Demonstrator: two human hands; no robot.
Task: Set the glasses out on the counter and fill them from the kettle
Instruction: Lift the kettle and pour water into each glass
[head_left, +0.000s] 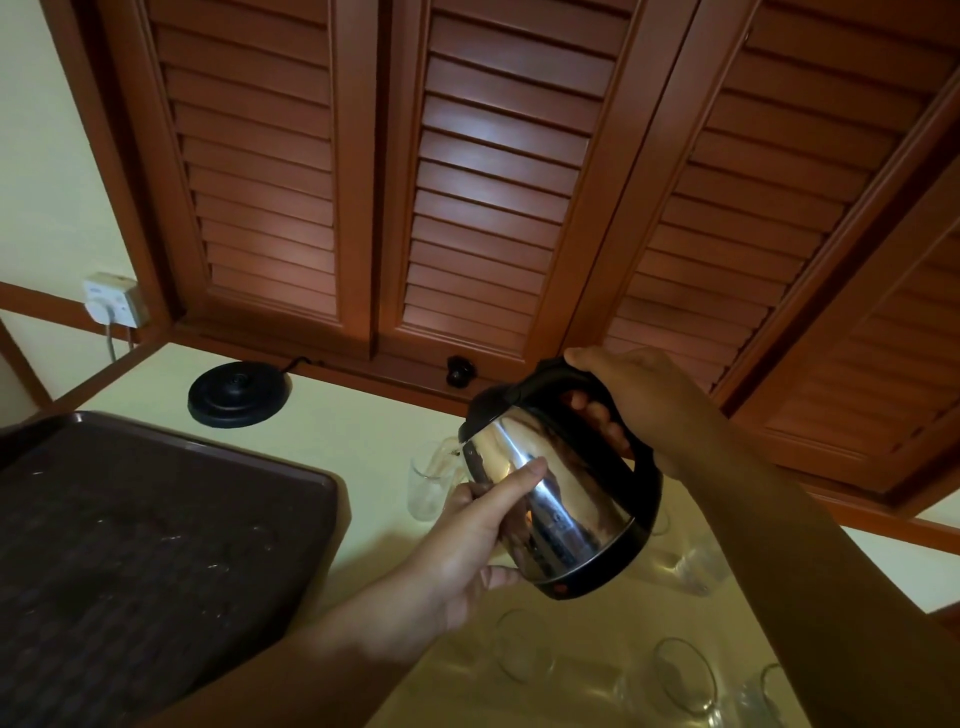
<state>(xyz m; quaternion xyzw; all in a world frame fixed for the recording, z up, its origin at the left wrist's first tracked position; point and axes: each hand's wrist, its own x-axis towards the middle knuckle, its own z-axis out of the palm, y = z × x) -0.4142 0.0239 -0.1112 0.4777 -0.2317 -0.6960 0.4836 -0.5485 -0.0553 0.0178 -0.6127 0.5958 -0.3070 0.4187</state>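
We are holding the kettle (561, 493) above the desk (363, 431), tilted with its spout toward the far left. Our right hand (649, 410) is wrapping its fingers round the black handle, thumb lying on top. Our left hand (467, 540) is steadying the steel body from the side, thumb stretched along the metal and the other fingers curving underneath.

Just beyond the spout a glass (431, 488) is standing upright on the desk, partly hidden by the kettle and our left fingers; we cannot tell whether water is running into it. More glasses are standing nearer to us: one (524, 644) below the kettle, one (685, 675) to its right, one (696, 566) behind the kettle's base, and one (774, 691) at the lower edge.

The black kettle base (239, 395) is sitting at the back of the desk, well apart from the kettle. A dark tray (156, 551) is lying on the left. Behind the desk, brown louvred shutters (493, 182) are closed, and a wall socket (111, 301) is showing at far left.
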